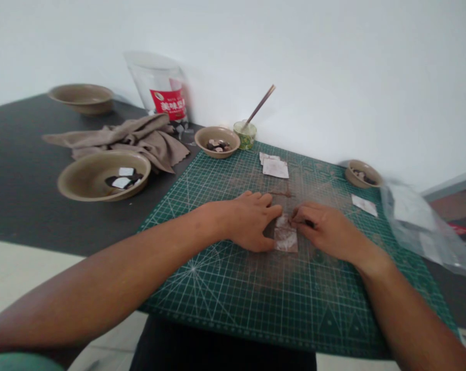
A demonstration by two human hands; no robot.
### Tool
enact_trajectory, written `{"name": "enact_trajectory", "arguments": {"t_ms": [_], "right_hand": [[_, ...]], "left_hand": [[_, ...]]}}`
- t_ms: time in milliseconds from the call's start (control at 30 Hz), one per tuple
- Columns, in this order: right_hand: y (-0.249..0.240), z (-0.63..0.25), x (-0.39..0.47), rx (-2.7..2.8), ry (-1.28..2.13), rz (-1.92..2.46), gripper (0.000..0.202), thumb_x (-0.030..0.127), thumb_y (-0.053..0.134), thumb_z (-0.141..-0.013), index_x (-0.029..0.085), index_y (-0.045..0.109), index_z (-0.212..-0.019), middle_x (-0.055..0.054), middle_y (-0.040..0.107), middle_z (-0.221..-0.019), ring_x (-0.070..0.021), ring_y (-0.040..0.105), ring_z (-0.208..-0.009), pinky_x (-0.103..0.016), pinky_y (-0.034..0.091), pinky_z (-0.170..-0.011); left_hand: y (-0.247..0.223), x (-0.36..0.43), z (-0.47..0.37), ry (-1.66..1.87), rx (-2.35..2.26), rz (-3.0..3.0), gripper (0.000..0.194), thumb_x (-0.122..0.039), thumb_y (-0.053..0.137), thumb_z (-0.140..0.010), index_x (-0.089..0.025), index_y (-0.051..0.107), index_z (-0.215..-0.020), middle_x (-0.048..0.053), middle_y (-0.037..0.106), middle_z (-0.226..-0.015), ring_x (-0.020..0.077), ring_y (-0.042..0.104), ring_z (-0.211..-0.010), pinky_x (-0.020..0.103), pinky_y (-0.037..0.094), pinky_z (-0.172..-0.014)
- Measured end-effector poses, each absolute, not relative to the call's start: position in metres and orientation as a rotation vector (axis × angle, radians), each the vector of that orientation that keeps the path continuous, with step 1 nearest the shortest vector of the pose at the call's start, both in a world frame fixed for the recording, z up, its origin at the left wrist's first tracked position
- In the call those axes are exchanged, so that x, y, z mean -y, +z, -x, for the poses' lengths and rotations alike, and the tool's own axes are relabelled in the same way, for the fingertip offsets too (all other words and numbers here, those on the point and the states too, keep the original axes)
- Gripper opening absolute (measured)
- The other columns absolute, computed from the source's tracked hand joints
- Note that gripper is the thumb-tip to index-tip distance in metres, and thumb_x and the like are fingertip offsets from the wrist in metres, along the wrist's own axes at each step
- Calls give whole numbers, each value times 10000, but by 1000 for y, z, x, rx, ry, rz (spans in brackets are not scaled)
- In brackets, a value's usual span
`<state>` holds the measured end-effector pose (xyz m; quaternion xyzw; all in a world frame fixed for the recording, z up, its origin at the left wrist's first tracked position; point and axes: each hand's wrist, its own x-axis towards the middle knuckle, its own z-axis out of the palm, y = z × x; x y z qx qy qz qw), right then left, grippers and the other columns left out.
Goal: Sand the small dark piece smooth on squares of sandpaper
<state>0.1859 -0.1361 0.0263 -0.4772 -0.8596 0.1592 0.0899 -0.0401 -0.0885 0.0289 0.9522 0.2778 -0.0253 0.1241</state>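
A small whitish packet or sheet with brown smudges [286,240] lies on the green cutting mat [256,304]. My left hand [254,220] rests at its left edge, fingers apart and thumb touching its lower left side. On the packet's upper right, my right hand [323,226] has its fingers pinched together; a small dark thing shows between them, too unclear to name. Just beyond lies a thin brown twig-like piece [282,194]. Farther back are stacked pale packets [275,168], and one more pale packet [364,205] lies to the right.
Bowls [217,130] [363,175] with small pieces stand behind. A green cup [245,135] holds a stick. At left are a larger bowl [78,183], a brown cloth [132,135], another bowl [82,95] and a clear jar [167,100]. A plastic bag [421,221] lies right.
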Motion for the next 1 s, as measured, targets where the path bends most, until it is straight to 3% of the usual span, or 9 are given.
{"name": "enact_trajectory", "arguments": {"t_ms": [133, 300, 433, 633, 833, 1000], "right_hand": [[28, -182, 141, 2656, 652, 1195, 124, 140, 564, -943, 202, 641, -868, -23, 664, -917, -161, 613, -851, -295, 454, -775], [28, -185, 136, 2582, 472, 1342, 125, 116, 549, -924, 187, 629, -859, -40, 655, -903, -175, 602, -839, -305, 446, -753], [30, -187, 140, 2683, 551, 1295, 119, 159, 558, -938, 192, 628, -847, -22, 648, -850, -160, 590, -777, -292, 433, -717], [28, -188, 138, 2627, 398, 1386, 106, 132, 542, -925, 183, 635, -918, -51, 667, -938, -189, 616, -866, -318, 446, -774], [26, -186, 142, 2709, 621, 1208, 106, 158, 546, -950, 204, 633, -910, -30, 664, -945, -169, 621, -865, -297, 457, -778], [26, -184, 137, 2603, 407, 1387, 108, 119, 540, -923, 191, 609, -883, -46, 643, -931, -186, 604, -872, -313, 452, -778]], "left_hand": [[30, 90, 40, -81, -810, -2771, 563, -616, 511, -847, -198, 537, -1224, 152, 552, -1251, 346, 567, -1131, 519, 427, -995], [30, 90, 39, -85, -838, -2788, 541, -586, 541, -835, -202, 540, -1216, 145, 564, -1221, 346, 572, -1114, 512, 437, -969], [32, 90, 39, -99, -827, -2778, 563, -614, 527, -842, -201, 539, -1225, 144, 562, -1239, 340, 570, -1123, 510, 430, -991], [31, 91, 39, -96, -847, -2787, 566, -602, 535, -843, -195, 539, -1237, 150, 564, -1236, 347, 565, -1135, 499, 434, -981], [32, 90, 39, -91, -817, -2772, 569, -616, 526, -842, -198, 538, -1228, 155, 556, -1258, 355, 560, -1149, 517, 429, -987], [31, 90, 39, -88, -833, -2773, 579, -605, 531, -839, -193, 532, -1245, 158, 559, -1246, 361, 556, -1153, 516, 430, -980]]}}
